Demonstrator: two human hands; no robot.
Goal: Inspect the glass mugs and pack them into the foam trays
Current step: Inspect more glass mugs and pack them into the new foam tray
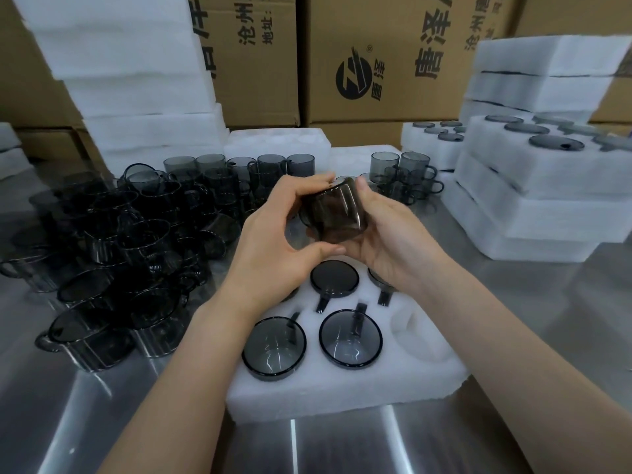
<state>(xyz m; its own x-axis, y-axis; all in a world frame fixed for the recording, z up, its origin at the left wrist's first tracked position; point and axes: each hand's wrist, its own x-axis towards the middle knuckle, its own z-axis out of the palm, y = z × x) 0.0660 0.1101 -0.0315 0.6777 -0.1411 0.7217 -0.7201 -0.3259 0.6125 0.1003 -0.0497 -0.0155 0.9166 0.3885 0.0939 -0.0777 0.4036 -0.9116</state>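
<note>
Steel table (530,302), white foam tray (342,395) under the fingers.
Both left hand (273,241) and right hand (386,241) grip a smoky grey glass mug (333,213); best turned slowly.

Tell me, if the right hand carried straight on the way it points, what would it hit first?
Probably the left hand. The right hand points forward and to the left, and both hands hold the same dark mug between them. Depth is hard to judge.
</note>
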